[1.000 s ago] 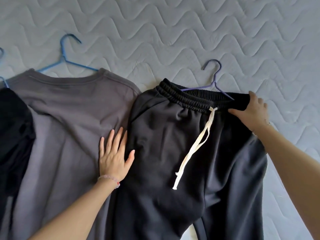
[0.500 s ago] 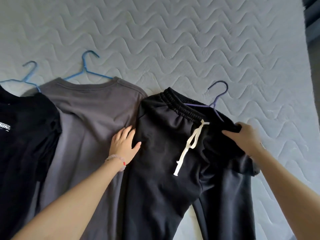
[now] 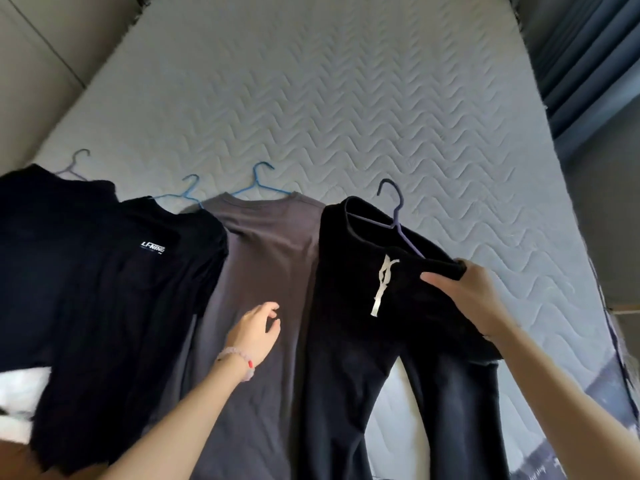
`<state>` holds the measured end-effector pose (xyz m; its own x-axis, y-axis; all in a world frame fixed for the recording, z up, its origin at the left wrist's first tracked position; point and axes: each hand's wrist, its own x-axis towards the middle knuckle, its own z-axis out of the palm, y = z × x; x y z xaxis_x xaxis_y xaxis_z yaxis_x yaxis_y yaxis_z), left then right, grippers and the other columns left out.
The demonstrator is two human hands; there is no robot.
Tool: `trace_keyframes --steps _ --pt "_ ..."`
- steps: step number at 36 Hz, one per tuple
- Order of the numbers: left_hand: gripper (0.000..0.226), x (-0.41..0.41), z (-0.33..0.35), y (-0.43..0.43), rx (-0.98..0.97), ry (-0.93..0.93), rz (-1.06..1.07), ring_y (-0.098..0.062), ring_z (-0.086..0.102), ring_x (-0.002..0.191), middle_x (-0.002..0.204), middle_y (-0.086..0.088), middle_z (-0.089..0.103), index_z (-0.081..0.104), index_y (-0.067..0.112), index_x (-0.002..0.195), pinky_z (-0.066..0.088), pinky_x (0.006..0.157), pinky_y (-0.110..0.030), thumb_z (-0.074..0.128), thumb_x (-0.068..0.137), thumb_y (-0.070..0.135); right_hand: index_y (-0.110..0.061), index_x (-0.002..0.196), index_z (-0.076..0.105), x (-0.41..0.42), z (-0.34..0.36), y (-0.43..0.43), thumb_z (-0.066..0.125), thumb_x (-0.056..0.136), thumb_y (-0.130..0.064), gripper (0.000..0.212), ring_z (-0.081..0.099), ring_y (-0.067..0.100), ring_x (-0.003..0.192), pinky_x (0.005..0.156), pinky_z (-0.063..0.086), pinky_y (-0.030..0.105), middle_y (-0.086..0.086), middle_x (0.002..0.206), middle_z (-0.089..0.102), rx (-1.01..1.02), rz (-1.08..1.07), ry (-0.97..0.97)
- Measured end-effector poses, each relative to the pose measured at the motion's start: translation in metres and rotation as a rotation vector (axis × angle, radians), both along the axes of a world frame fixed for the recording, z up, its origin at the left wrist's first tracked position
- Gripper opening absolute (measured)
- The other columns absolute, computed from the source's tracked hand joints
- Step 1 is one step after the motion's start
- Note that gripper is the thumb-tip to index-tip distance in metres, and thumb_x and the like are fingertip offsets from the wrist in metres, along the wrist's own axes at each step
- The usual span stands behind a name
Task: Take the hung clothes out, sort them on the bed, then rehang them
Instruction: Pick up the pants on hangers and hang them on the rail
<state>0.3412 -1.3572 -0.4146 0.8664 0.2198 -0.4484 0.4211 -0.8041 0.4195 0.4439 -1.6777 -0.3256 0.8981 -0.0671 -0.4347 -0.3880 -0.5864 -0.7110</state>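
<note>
My left hand [image 3: 254,332] hung loosely curled, empty, over the grey tee [image 3: 270,258] on the bed [image 3: 346,98]. Beside it lay the black trousers [image 3: 346,341], waist pointing away, legs running toward me, white drawstring [image 3: 385,273] knotted; my right hand [image 3: 467,292] pinched their waistband.

Soft, even light in a slightly smeared wide-angle view.
The pale bed [image 3: 346,98] is brightly and evenly lit, with soft shadows only, while the black trousers [image 3: 346,341] and black tops [image 3: 86,271] sink into near-featureless dark. The whole frame is a little soft, and the left hand [image 3: 254,332] is the most blurred. The bed's sides splay outward, and the curtain [image 3: 588,64] and the corners fall dim.
</note>
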Motion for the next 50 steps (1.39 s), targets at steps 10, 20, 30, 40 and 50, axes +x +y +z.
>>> trace_keyframes --steps 10,20,30,40,50 --pt "0.032 -0.140 0.075 0.059 -0.014 -0.095 0.187 -0.010 0.059 0.107 0.096 0.020 0.059 0.053 0.026 0.127 0.050 0.083 -0.028 0.049 0.095 0.023 -0.021 0.080 0.061 -0.072 0.078 0.035 0.074 0.074 -0.036 0.021 0.066 0.023 0.069 0.067 0.055 0.041 0.004 0.074 0.068 0.031 0.059 -0.226" --pt "0.027 -0.261 0.090 0.129 -0.024 -0.114 0.350 -0.015 0.064 0.097 0.102 0.011 0.066 0.058 0.025 0.121 0.054 0.080 -0.032 0.049 0.095 0.024 -0.022 0.089 0.060 -0.164 0.154 0.106 0.075 0.074 -0.032 0.024 0.058 0.009 0.070 0.056 0.042 0.025 -0.002 0.081 0.062 -0.042 0.202 -0.420" --pt "0.033 -0.394 0.106 0.232 0.062 -0.157 0.328 -0.010 0.063 0.105 0.112 0.013 0.064 0.051 0.025 0.130 0.054 0.084 -0.030 0.045 0.098 0.030 -0.018 0.092 0.059 -0.262 0.197 0.238 0.078 0.073 -0.031 0.030 0.054 0.012 0.070 0.068 0.042 0.031 -0.008 0.077 0.056 0.032 0.247 -0.531" --pt "0.040 -0.427 0.132 0.319 0.151 -0.311 0.383 -0.013 0.062 0.108 0.121 0.009 0.063 0.044 0.027 0.136 0.056 0.078 -0.027 0.044 0.097 0.036 -0.011 0.095 0.057 -0.265 0.208 0.350 0.078 0.074 -0.022 0.032 0.051 0.004 0.064 0.055 0.040 0.019 -0.008 0.073 0.053 0.189 0.208 -0.623" --pt "0.040 -0.349 0.127 0.410 0.074 -0.356 0.361 -0.012 0.058 0.108 0.119 0.014 0.059 0.044 0.028 0.135 0.053 0.081 -0.029 0.045 0.096 0.039 -0.023 0.082 0.055 -0.188 0.147 0.432 0.078 0.067 -0.039 0.033 0.064 0.028 0.080 0.076 0.055 0.049 -0.003 0.075 0.059 0.037 0.149 -0.545"
